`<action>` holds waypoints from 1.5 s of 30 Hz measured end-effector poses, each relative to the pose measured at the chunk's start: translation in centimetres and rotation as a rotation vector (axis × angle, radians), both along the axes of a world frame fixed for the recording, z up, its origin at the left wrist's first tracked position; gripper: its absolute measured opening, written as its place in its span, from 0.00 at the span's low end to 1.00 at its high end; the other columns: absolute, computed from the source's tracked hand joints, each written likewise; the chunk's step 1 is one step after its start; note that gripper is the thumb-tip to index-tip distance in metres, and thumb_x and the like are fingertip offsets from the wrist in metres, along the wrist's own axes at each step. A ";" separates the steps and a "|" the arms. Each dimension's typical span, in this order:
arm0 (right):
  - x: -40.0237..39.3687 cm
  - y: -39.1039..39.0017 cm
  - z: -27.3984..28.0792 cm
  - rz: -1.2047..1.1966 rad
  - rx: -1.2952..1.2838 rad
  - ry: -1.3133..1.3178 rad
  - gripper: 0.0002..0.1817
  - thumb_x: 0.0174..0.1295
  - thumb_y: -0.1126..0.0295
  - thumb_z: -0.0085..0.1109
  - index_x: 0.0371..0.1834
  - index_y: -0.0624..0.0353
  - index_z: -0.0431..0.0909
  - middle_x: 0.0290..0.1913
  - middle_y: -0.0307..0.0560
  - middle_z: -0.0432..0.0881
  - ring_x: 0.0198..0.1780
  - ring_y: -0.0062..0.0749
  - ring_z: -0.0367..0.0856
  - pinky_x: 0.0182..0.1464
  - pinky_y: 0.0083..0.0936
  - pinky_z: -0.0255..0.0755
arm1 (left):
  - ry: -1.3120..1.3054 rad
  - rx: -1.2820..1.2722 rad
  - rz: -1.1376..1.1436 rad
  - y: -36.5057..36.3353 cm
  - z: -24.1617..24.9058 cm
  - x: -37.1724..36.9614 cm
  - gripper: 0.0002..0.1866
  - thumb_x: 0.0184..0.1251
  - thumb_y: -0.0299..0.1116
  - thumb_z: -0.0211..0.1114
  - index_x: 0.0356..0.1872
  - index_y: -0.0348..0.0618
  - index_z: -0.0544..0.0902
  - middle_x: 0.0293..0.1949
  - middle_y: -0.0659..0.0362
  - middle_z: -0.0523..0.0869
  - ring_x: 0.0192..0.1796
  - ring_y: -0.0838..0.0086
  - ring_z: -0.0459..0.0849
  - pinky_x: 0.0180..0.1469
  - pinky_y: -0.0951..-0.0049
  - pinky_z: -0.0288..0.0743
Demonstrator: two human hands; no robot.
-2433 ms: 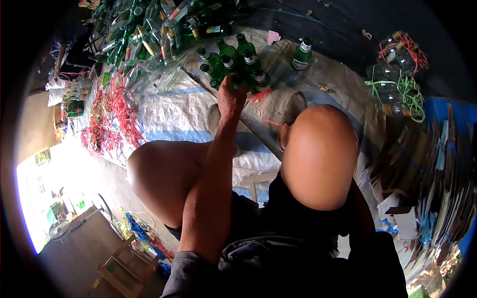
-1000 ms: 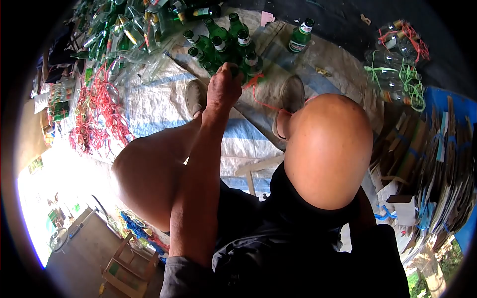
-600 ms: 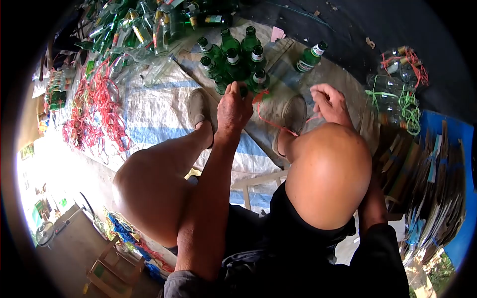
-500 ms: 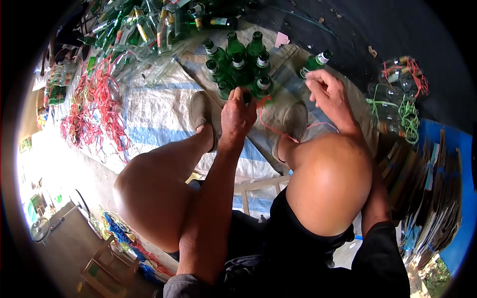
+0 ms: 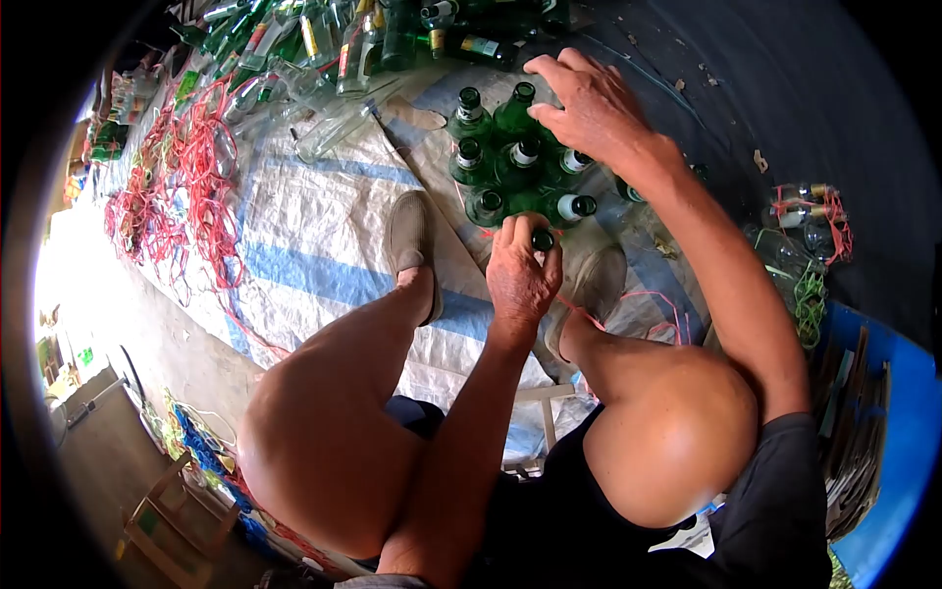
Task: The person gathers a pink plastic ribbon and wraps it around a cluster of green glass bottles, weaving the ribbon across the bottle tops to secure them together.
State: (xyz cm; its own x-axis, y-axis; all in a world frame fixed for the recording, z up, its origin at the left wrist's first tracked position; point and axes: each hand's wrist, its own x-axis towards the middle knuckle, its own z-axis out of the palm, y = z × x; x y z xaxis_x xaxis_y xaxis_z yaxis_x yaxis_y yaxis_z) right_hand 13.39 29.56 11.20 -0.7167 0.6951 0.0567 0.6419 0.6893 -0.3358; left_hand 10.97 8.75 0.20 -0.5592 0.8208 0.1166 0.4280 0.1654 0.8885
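Note:
A tight cluster of green glass bottles (image 5: 517, 162) stands upright on the woven sheet between my feet. My left hand (image 5: 525, 275) is closed around the neck of a green bottle (image 5: 543, 240) at the near side of the cluster. Over the far right edge of the group, my right hand (image 5: 594, 108) has its thumb and fingers apart and hides some bottles beneath it. Another green bottle (image 5: 628, 189) is mostly covered by my right forearm. Pink plastic twine (image 5: 579, 312) runs from near my left hand past my right foot.
Loose bottles (image 5: 314, 39) are heaped at the far left, beside a tangle of pink twine (image 5: 201, 182). Tied clear bottles (image 5: 800, 240) lie at the right, above stacked cardboard (image 5: 849, 432). A striped woven sheet (image 5: 314, 275) covers the floor.
My right hand has moved from beside the separate bottle on the right to above the cluster's far right side. My left hand remains at the near bottle. The view has shifted.

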 end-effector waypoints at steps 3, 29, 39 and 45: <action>-1.8 0.8 -1.6 0.026 0.035 -0.085 0.22 0.63 0.61 0.65 0.59 0.56 0.79 0.56 0.61 0.81 0.60 0.59 0.81 0.63 0.55 0.74 | -0.023 0.005 0.017 0.2 -0.4 0.1 0.13 0.55 0.25 0.67 0.43 0.46 0.80 0.43 0.55 0.83 0.46 0.51 0.82 0.50 0.58 0.77; -3.3 2.6 -5.9 0.060 0.009 -0.058 0.12 0.63 0.64 0.67 0.40 0.60 0.76 0.38 0.62 0.87 0.45 0.65 0.86 0.50 0.57 0.75 | -0.018 0.048 0.111 1.1 -1.7 0.2 0.09 0.59 0.24 0.69 0.39 0.42 0.80 0.41 0.54 0.85 0.44 0.55 0.84 0.49 0.61 0.78; -1.7 -2.0 1.1 0.125 0.007 -0.040 0.18 0.62 0.56 0.69 0.43 0.59 0.81 0.44 0.55 0.82 0.52 0.55 0.82 0.58 0.49 0.72 | -0.014 0.037 0.119 1.2 -2.2 0.3 0.09 0.58 0.25 0.69 0.38 0.43 0.80 0.40 0.55 0.85 0.44 0.54 0.83 0.48 0.60 0.78; -0.6 -3.8 -3.3 0.175 0.029 -0.094 0.13 0.61 0.62 0.70 0.38 0.56 0.78 0.38 0.50 0.82 0.48 0.53 0.82 0.57 0.50 0.72 | 0.001 0.046 0.118 1.2 -2.2 0.3 0.09 0.57 0.25 0.70 0.38 0.43 0.80 0.39 0.55 0.85 0.42 0.54 0.83 0.47 0.60 0.77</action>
